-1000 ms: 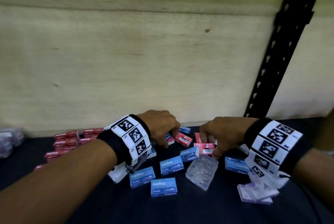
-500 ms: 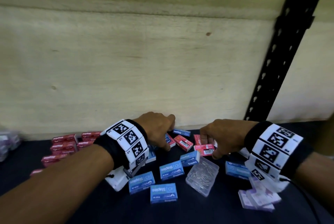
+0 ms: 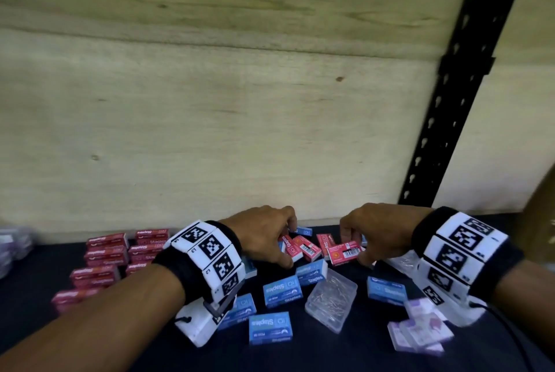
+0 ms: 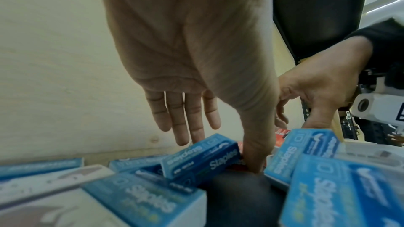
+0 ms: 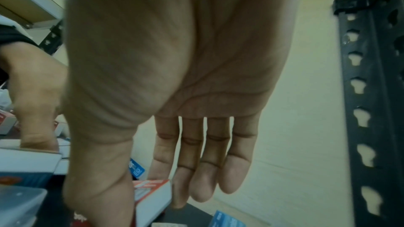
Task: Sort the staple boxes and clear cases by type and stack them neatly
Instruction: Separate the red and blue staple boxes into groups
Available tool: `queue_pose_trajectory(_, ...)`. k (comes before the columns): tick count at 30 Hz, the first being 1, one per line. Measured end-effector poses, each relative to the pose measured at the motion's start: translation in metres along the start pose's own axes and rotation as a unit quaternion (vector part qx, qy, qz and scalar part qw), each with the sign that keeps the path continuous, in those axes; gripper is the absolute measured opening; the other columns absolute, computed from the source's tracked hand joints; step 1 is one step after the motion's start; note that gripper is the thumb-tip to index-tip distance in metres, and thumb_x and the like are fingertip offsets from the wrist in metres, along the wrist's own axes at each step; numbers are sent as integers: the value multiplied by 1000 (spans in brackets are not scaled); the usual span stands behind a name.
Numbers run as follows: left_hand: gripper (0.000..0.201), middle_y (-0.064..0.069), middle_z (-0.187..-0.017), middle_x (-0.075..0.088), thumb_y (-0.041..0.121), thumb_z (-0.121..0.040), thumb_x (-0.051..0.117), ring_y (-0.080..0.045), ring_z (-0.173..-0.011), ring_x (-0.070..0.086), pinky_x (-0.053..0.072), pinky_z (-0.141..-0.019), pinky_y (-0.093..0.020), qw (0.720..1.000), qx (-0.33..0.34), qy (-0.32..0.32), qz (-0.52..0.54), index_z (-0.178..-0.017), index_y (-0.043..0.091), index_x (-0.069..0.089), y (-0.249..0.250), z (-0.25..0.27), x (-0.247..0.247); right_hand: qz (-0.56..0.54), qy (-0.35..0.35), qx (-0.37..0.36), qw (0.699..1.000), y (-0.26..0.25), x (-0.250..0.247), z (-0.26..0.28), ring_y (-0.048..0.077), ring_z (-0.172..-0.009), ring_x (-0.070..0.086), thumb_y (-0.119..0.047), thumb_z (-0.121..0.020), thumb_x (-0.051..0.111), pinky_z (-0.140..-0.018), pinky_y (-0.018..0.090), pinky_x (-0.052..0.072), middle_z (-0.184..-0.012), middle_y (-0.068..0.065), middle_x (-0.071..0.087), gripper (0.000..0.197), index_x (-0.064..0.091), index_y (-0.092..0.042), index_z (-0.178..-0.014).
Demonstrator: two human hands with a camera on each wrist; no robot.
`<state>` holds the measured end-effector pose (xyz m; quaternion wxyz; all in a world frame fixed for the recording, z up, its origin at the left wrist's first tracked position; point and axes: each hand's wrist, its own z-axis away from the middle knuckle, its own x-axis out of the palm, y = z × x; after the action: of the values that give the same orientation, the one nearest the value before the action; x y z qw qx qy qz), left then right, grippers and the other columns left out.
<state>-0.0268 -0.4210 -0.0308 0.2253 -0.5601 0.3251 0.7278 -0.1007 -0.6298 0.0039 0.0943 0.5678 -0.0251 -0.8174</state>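
Red staple boxes [image 3: 310, 248] lie loose near the back wall between my hands. My left hand [image 3: 283, 241] reaches over them, thumb [image 4: 253, 161] and fingers pinching one red box [image 3: 290, 249]. My right hand [image 3: 356, 247] holds another red box [image 3: 345, 251], barcode up and tilted off the surface, between thumb and fingers; it also shows in the right wrist view [image 5: 150, 194]. Blue staple boxes [image 3: 282, 290] are scattered in front. A clear case [image 3: 332, 301] of pins lies among them. Sorted red stacks [image 3: 108, 251] stand at the left.
A plywood wall [image 3: 210, 131] closes the back of the dark shelf. A black slotted upright [image 3: 450, 101] rises at the right. Pale purple boxes [image 3: 420, 329] lie front right, under my right wrist. Blurred clear cases [image 3: 15, 245] sit at the far left.
My left hand has reached further back and closed on a red box. My right hand has tipped the barcode box up off the surface.
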Motion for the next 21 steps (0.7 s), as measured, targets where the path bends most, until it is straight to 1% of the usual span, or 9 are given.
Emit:
queue_pose_trajectory(3,62,4,-123,56,43,-78,78,-17,-105,56,50,-89,-34,999,16,12,27,-128,27,46,1,8,-4,0,18,2,1000,0,-4,6,15,-97,57,-36,-80,75,-87,33,50,-111,-7,62,39,57,-31,-115)
queue_pose_trajectory(5,59,4,-121,55,41,-79,78,-15,-105,55,49,-88,-31,998,33,21,43,-129,30,49,1,14,-9,-5,27,-2,1000,-1,-8,9,14,-93,56,-37,-82,73,-83,31,48,-108,-8,62,36,58,-30,-114)
queue_pose_trajectory(10,46,8,-109,54,36,-81,77,-12,-102,57,51,-90,-30,995,53,45,71,-125,31,64,-6,35,-25,-23,40,-11,999,-11,-22,16,16,-94,58,-41,-86,68,-81,30,48,-108,-6,63,33,59,-27,-114)
queue_pose_trajectory(13,44,12,-104,52,37,-79,78,-10,-100,56,51,-87,-26,994,47,62,73,-120,29,66,-12,50,-32,-40,54,-18,998,-22,-29,17,14,-91,59,-45,-87,65,-83,31,50,-103,-9,64,28,60,-31,-111)
queue_pose_trajectory(15,45,11,-108,50,42,-77,79,-8,-100,54,49,-86,-24,995,36,68,70,-118,31,65,-20,61,-33,-49,60,-24,997,-31,-33,18,13,-92,59,-47,-89,61,-85,31,50,-103,-10,64,29,61,-30,-114)
queue_pose_trajectory(16,46,10,-111,51,46,-76,79,-6,-98,53,48,-84,-22,995,30,71,70,-117,32,64,-25,69,-34,-50,60,-30,996,-38,-36,19,13,-93,58,-48,-91,58,-86,30,49,-102,-11,63,31,61,-29,-115)
queue_pose_trajectory(18,46,11,-110,56,52,-73,80,1,-87,55,45,-74,-15,993,22,74,84,-112,34,63,-35,86,-36,-61,57,-45,996,-51,-40,19,14,-94,60,-52,-94,51,-87,31,49,-101,-10,63,34,64,-25,-111)
queue_pose_trajectory(19,46,13,-107,60,53,-71,80,3,-81,56,43,-69,-13,993,17,73,93,-109,34,64,-39,95,-37,-66,59,-55,995,-57,-42,18,16,-94,61,-53,-96,46,-87,34,50,-101,-7,65,37,65,-23,-106)
queue_pose_trajectory(21,45,14,-98,65,55,-68,82,3,-75,58,44,-66,-13,991,-3,72,109,-104,33,65,-49,116,-38,-76,66,-78,992,-73,-45,15,18,-85,59,-49,-100,39,-81,34,47,-92,-1,66,40,62,-17,-94)
